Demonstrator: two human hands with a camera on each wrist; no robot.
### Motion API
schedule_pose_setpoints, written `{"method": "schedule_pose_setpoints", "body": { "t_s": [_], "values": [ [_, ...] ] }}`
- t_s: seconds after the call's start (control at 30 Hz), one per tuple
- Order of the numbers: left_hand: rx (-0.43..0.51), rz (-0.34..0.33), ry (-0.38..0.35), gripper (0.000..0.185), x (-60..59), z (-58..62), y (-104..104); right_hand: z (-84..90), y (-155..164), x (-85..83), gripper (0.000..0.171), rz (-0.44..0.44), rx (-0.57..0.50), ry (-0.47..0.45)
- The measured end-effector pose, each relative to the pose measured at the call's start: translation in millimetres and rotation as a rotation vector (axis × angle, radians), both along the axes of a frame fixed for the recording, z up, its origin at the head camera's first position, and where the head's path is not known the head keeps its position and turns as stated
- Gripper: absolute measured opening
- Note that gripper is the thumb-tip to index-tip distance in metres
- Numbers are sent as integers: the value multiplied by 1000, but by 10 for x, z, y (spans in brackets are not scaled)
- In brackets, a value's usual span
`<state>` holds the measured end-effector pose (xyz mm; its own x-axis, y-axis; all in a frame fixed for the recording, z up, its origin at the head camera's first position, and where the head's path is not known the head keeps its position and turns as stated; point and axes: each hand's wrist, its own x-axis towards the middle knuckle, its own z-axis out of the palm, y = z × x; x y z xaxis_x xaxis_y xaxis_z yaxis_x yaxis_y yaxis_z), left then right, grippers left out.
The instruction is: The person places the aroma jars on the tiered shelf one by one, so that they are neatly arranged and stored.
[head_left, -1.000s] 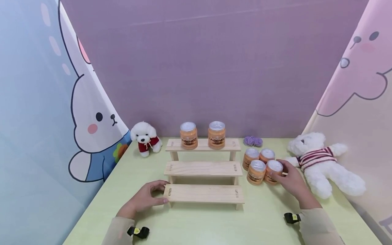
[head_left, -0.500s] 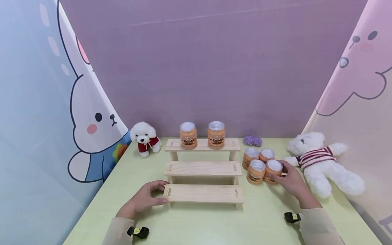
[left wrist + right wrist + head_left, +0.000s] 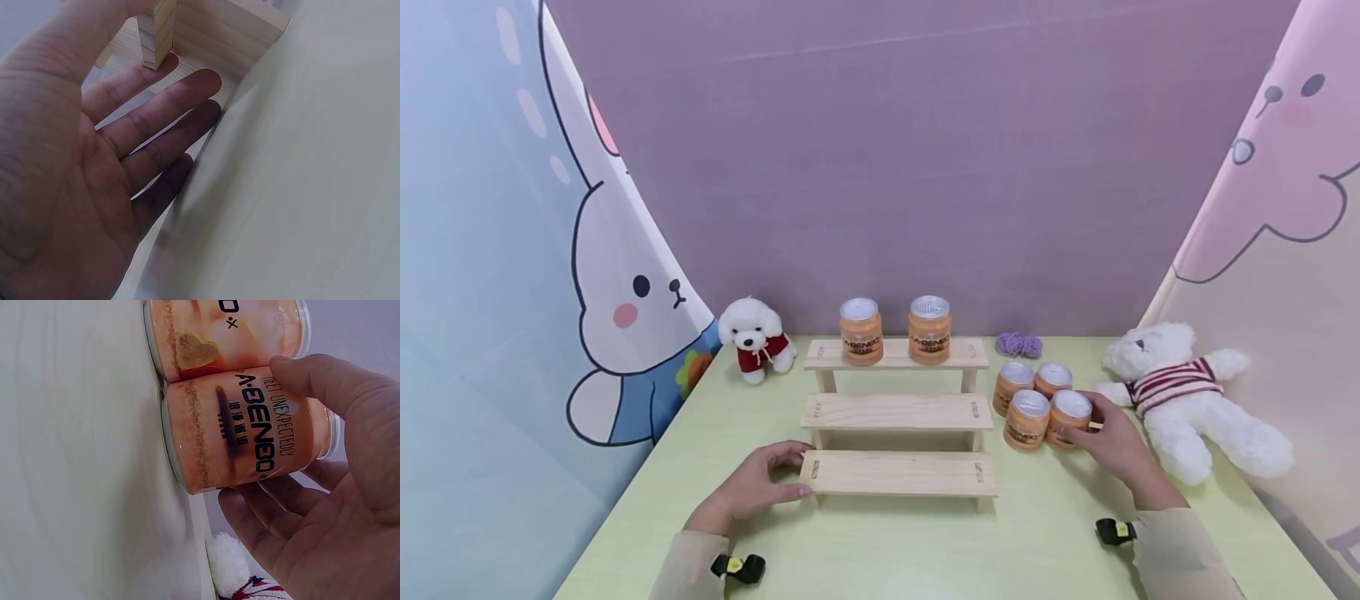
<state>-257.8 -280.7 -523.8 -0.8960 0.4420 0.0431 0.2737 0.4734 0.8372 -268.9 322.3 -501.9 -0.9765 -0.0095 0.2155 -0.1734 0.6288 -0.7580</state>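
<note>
A three-step wooden shelf (image 3: 898,412) stands mid-table, with two orange jars (image 3: 861,331) (image 3: 929,329) on its top step. My left hand (image 3: 771,477) rests at the left end of the lowest step (image 3: 898,473), fingers fairly straight. The left wrist view shows these fingers (image 3: 162,125) lying by the shelf's leg (image 3: 156,37). Several more orange jars cluster right of the shelf. My right hand (image 3: 1105,437) grips the front right jar (image 3: 1070,417). In the right wrist view my thumb (image 3: 331,387) lies on that jar (image 3: 250,437), which stands on the table beside another jar (image 3: 231,331).
A small white plush dog (image 3: 756,337) sits left of the shelf. A larger plush bear (image 3: 1187,400) in a striped shirt lies just right of my right hand. A purple scrunchie (image 3: 1018,344) lies behind the jars. Cartoon-printed walls close in the green table (image 3: 887,550).
</note>
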Motion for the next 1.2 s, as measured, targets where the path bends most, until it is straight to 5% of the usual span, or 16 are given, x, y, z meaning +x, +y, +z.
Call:
{"method": "schedule_pose_setpoints", "body": {
  "t_s": [0.43,1.2],
  "values": [
    [-8,0,-7,55,-13,-10,-6,10,9,-2,70,-21,55,1],
    [-7,9,-10,56,23,19,-6,50,11,41,72,-92,-1,22]
  ]
}}
